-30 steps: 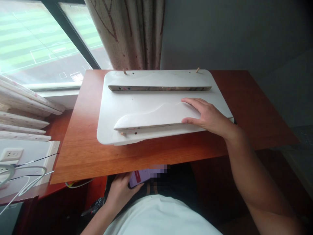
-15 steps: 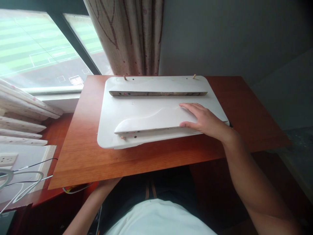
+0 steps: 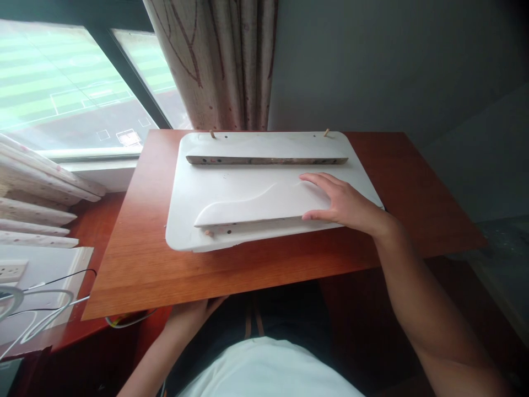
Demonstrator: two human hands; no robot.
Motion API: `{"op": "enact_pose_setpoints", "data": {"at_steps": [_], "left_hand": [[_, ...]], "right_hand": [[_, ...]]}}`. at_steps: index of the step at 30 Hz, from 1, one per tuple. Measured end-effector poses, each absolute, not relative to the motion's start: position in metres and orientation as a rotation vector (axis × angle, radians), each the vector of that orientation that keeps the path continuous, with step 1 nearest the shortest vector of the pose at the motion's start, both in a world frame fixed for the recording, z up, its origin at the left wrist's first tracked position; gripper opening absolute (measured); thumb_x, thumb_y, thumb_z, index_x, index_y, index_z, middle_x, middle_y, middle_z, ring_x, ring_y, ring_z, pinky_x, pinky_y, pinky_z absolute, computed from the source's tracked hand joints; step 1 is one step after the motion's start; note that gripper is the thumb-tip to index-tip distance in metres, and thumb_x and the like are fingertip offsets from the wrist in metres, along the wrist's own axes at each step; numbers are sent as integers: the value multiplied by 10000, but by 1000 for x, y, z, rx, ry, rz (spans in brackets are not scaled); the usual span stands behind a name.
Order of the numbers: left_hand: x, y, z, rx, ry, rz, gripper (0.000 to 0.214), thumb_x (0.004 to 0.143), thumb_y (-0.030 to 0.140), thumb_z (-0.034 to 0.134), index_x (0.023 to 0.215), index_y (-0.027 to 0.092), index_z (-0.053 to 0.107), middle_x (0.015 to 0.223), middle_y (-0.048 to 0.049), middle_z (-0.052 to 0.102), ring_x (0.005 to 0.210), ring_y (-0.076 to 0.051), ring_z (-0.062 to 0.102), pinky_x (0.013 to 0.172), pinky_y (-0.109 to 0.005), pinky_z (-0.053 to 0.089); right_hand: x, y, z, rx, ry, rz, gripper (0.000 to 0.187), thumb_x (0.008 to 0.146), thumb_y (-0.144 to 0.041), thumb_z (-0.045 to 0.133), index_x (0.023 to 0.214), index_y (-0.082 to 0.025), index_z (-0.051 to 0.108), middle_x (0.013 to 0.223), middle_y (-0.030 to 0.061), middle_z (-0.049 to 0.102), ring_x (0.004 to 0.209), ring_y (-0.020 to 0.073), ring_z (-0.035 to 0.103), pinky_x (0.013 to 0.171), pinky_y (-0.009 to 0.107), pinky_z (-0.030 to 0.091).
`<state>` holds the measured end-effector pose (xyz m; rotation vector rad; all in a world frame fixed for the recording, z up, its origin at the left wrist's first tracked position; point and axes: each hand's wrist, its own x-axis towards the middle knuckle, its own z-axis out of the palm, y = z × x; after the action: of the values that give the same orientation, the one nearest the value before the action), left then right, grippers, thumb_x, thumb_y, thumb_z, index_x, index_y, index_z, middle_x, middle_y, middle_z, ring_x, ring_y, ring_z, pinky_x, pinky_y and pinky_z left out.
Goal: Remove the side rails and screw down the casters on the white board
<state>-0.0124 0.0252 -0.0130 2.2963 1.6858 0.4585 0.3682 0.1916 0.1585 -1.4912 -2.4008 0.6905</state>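
Observation:
A white board [image 3: 248,184] with rounded corners lies on the brown wooden tabletop. Across it near its close edge is a white wavy-edged panel [image 3: 243,212], which my right hand [image 3: 330,198] grips from the right, thumb at the near edge and fingers over the far one. Farther back, a narrow panel [image 3: 266,160] shows its bare, holed edge. Wooden dowels stick up near the board's corners, such as the dowel [image 3: 209,233] at the near left. Below the table's front edge is my left hand [image 3: 198,310], its fingers mostly hidden under the top.
The wooden tabletop [image 3: 136,264] stretches beyond the board on both sides. A window [image 3: 61,88] and curtains [image 3: 223,66] stand at the back left, with a grey wall [image 3: 372,66] behind. White cables [image 3: 45,314] and a power socket [image 3: 12,272] are at the lower left.
My left hand has shifted right along the underside of the table's front edge, and more of it shows. My right hand stays on the wavy-edged panel, almost unmoved.

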Motion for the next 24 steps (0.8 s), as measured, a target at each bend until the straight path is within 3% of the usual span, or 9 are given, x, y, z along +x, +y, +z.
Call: {"op": "enact_pose_setpoints", "data": {"at_steps": [2, 5, 8, 11, 14, 17, 20, 24], "left_hand": [[0, 10, -3, 2474, 1572, 300, 279, 905, 277, 575, 1159, 199, 661, 1029, -131, 727, 883, -348, 720, 734, -444, 605], [17, 1, 34, 2538, 1184, 241, 400, 911, 171, 551, 1297, 250, 618, 1271, -104, 675, 1089, -274, 696, 903, -370, 595], [22, 19, 89, 2397, 795, 327, 336, 934, 115, 522, 1190, 276, 670, 1184, -28, 720, 1046, -150, 706, 893, -196, 573], [14, 56, 134, 2394, 1142, 802, 343, 922, 99, 558, 1212, 267, 634, 1124, -24, 727, 997, -156, 706, 896, -241, 572], [7, 97, 152, 2344, 1611, 999, 340, 921, 268, 628, 1256, 217, 610, 1254, -75, 659, 1018, -220, 683, 932, -357, 553], [8, 128, 149, 2313, 1711, 783, 474, 940, 458, 577, 1329, 187, 577, 1323, -107, 624, 984, -234, 677, 852, -349, 557], [9, 144, 141, 2225, 1644, 663, 481, 942, 522, 539, 1293, 203, 620, 1189, -85, 698, 947, -226, 683, 829, -320, 547], [6, 152, 133, 2042, 1600, 715, 486, 883, 562, 616, 1223, 221, 680, 989, -52, 746, 835, -206, 695, 800, -294, 543]], "right_hand": [[368, 192, 159, -1485, -2408, 681, 754, 816, -603, 675, 1467, -315, 426, 1500, 73, 463, 1363, 320, 473, 1129, 499, 418], [368, 192, 161, -1482, -2421, 659, 760, 803, -592, 696, 1458, -314, 429, 1482, 72, 460, 1338, 308, 488, 1115, 476, 437], [367, 191, 161, -1424, -2433, 622, 751, 801, -564, 713, 1452, -317, 432, 1447, 78, 456, 1318, 292, 493, 1110, 450, 446], [364, 188, 161, -1350, -2424, 513, 692, 823, -505, 711, 1435, -314, 452, 1397, 88, 448, 1318, 281, 480, 1115, 430, 441], [361, 185, 158, -1320, -2406, 403, 665, 841, -439, 706, 1441, -320, 445, 1367, 94, 439, 1305, 276, 477, 1092, 419, 457], [359, 181, 154, -1292, -2398, 335, 669, 850, -398, 704, 1455, -320, 429, 1365, 106, 432, 1305, 279, 471, 1068, 420, 469], [359, 179, 152, -1245, -2388, 289, 667, 859, -388, 701, 1462, -310, 428, 1374, 118, 439, 1322, 290, 461, 1081, 433, 457], [370, 179, 151, -1288, -2329, 351, 692, 894, -449, 649, 1512, -326, 364, 1445, 96, 476, 1329, 288, 492, 1083, 444, 465]]}}
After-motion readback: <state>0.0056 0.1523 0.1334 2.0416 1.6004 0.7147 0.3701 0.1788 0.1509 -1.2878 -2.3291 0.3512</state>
